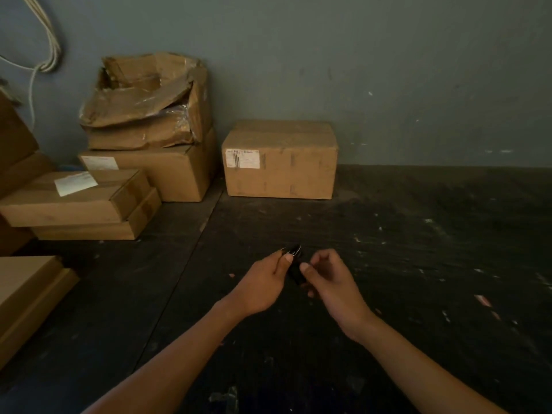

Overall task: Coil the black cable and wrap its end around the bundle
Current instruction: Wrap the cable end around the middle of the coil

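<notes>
The black cable (295,265) shows as a small dark bundle held between both hands over the dark floor, with a shiny end sticking out near the top. My left hand (265,283) pinches its upper part between thumb and fingers. From the right side, my right hand (327,279) holds the bundle's lower part with curled fingers. Most of the cable is hidden by the hands and the dim light.
A closed cardboard box (280,162) stands against the grey wall ahead. Stacked boxes (143,150), one torn open, fill the back left, with flatter boxes (74,201) and another (27,291) along the left. White cords (44,40) hang at the top left.
</notes>
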